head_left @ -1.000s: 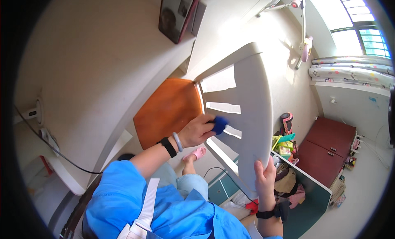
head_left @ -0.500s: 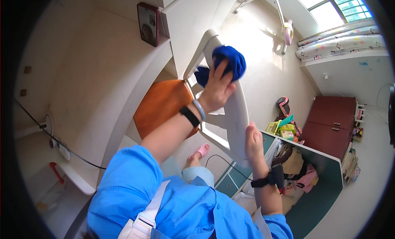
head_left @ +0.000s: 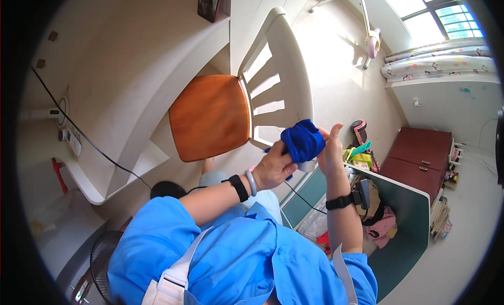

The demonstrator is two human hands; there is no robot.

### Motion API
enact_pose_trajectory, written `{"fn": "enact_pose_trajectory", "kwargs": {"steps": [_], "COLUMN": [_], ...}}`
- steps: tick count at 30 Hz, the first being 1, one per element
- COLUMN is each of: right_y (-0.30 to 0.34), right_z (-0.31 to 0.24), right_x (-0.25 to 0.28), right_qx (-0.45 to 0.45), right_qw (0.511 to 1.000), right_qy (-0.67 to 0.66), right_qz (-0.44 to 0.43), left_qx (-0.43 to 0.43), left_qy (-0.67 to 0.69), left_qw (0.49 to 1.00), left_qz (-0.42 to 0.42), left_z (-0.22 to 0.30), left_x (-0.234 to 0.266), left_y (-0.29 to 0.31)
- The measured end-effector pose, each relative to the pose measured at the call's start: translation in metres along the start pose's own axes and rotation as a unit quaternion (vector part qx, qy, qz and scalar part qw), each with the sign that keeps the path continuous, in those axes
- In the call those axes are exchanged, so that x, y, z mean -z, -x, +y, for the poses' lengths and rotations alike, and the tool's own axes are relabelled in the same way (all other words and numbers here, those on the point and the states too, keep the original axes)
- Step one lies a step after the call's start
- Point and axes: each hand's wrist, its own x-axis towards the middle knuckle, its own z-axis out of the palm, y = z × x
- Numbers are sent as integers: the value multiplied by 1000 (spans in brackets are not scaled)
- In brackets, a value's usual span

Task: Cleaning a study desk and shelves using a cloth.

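Observation:
My left hand (head_left: 271, 169) is closed on a bunched blue cloth (head_left: 303, 141) and presses it against the near end of a white chair backrest (head_left: 295, 90). A little of the cloth hangs below my fingers. Just right of the cloth, my right hand (head_left: 331, 151) is upright with its thumb stretched out and apart. Its fingertips lie partly behind the cloth and the backrest edge, so any grip there is hard to see. The chair's brown wooden seat (head_left: 211, 117) lies to the left of the slatted backrest.
A pale desk (head_left: 121, 95) fills the left side, with a phone (head_left: 210, 4) at its far edge. At lower right is a green open drawer (head_left: 407, 226) of clothes, near a dark red cabinet (head_left: 417, 158). A black cable (head_left: 94, 142) crosses the left side.
My left hand has brought the blue cloth along the backrest toward me, from its far part to the near end. My right hand has loosened from the edge, thumb now spread. The view has shifted.

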Motion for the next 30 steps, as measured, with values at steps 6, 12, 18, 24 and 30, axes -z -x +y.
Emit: {"fn": "enact_pose_trajectory", "kwargs": {"steps": [6, 12, 18, 24, 30], "right_y": [14, 12, 18, 19, 16], "right_z": [-5, 15, 13, 7, 14], "right_x": [-8, 2, -26, -27, -24], "right_qx": [2, -4, 70, 24, 39], "right_qw": [994, 997, 987, 991, 995], "right_qy": [85, 78, 146, 118, 93], "right_qz": [-74, -21, 7, 58, 5], "left_qx": [172, 216, 108, 124, 50], "left_qy": [13, 60, 153, 25, 47], "left_qw": [985, 974, 982, 983, 996], "left_qz": [-8, -39, 12, -132, 53], "left_z": [-32, -50, -1, 8, -62], "left_x": [-3, -8, -6, -6, -19], "left_y": [33, 33, 29, 6, 31]}}
